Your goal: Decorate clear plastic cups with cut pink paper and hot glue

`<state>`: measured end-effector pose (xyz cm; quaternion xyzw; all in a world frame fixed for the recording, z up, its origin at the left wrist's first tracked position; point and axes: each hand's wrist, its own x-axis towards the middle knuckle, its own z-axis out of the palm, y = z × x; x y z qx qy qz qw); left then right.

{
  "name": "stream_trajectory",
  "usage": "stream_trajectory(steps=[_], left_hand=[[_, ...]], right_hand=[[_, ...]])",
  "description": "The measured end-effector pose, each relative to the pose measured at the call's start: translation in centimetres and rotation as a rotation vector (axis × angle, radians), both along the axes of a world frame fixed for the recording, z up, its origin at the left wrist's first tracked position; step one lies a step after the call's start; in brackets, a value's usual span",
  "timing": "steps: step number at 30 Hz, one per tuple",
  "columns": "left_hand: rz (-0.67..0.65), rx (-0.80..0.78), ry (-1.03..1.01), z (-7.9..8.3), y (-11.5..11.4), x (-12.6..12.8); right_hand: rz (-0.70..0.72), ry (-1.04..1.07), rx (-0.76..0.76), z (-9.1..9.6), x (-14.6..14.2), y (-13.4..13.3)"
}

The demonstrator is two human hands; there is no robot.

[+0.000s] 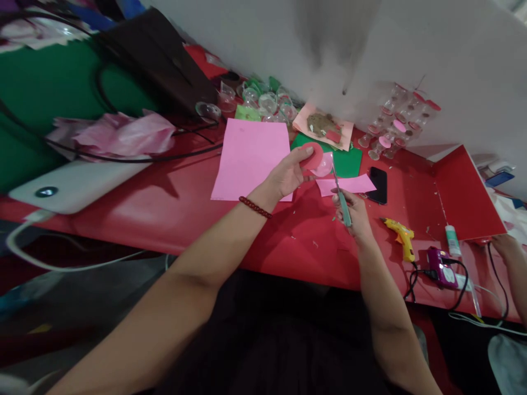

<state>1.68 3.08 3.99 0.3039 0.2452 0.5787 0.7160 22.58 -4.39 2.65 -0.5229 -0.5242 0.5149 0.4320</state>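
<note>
My left hand (290, 174) is closed on a clear plastic cup (324, 165), with a red paper disc (312, 157) at its near end and pink paper at the other. In my right hand (354, 211) is a pair of green-handled scissors (344, 207), seen edge-on. Their blades point up beside the pink paper at the cup; whether they touch it I cannot tell. Beneath the hands lie a cut strip of pink paper (348, 185) and a green sheet (348, 163). A large pink sheet (253, 151) lies left of them.
Cups (267, 101) crowd the back, beside a paper with brown material (323, 125). Joined cups (397, 126) stand by the wall. On the right are a phone (377, 185), yellow glue gun (401, 237), purple power strip (442, 269), red box (467, 192) and another person's arm (510, 263).
</note>
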Motion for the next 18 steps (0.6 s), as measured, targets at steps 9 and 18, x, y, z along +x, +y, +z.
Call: stream_trajectory(steps=[9,18], left_hand=[[-0.07,0.021,-0.05,0.0,0.0,-0.8],[0.042,-0.062,-0.092,0.1,0.4,0.1]], right_hand=[[-0.015,0.051,0.071,-1.1,0.6,0.6],[0.078,0.031,0.084,-1.5,0.9,0.8]])
